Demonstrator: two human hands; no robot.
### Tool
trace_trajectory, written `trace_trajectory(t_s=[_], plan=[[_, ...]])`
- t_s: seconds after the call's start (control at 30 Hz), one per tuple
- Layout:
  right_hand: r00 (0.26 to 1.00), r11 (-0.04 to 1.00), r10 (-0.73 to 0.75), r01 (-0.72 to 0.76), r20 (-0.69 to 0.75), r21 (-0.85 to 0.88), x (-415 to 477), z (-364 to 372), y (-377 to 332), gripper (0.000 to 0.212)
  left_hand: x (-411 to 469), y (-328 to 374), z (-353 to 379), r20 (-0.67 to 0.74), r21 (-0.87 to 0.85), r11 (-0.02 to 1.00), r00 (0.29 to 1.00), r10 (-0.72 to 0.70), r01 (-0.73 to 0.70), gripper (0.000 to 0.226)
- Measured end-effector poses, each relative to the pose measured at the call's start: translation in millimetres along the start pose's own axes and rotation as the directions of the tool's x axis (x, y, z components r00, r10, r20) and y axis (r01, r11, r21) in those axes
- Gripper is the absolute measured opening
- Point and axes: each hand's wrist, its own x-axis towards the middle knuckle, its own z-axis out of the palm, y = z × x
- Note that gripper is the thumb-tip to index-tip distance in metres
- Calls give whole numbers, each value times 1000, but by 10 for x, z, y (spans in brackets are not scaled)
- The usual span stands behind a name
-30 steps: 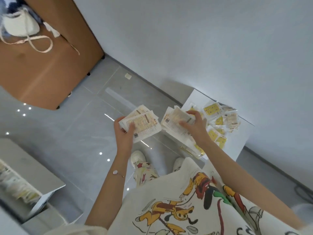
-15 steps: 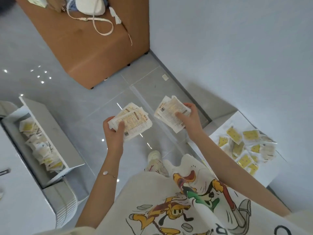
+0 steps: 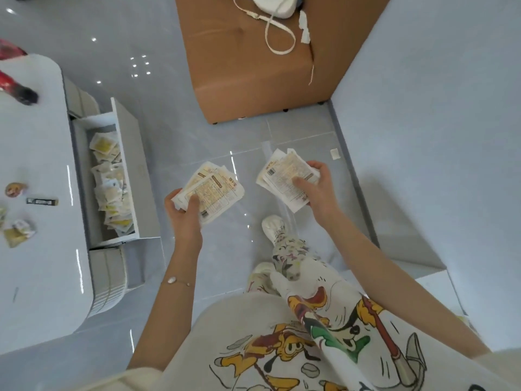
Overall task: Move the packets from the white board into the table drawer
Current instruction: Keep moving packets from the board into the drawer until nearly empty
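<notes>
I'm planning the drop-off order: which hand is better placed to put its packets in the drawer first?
Left. The left hand holds its stack on the open drawer's side, nearer to it. The right hand, gripping the other stack, is farther and would likely have to reach across the left.

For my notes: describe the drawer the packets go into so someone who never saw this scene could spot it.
Find the white table along the left edge of the view. From its side, a white drawer stands pulled out over the grey floor. Unlike the ribbed panels flanking it, it is open and holds a row of yellow-and-white packets.
</notes>
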Motion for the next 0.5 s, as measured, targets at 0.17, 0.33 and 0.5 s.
trace_trajectory(t_s=[0.17, 0.33, 0.5], plan=[[990, 997, -1, 11, 140, -72, 511, 312, -312, 36, 306, 126, 83, -142, -84, 996, 989, -48, 36, 28], [966, 990, 22, 14, 259, -137, 973, 628, -661, 35, 518, 280, 203, -269, -159, 986, 959, -85, 43, 28], [933, 976, 59, 21, 356, -216, 1333, 1011, -900, 35, 675, 379, 166, -356, -244, 969, 926, -127, 39, 29]])
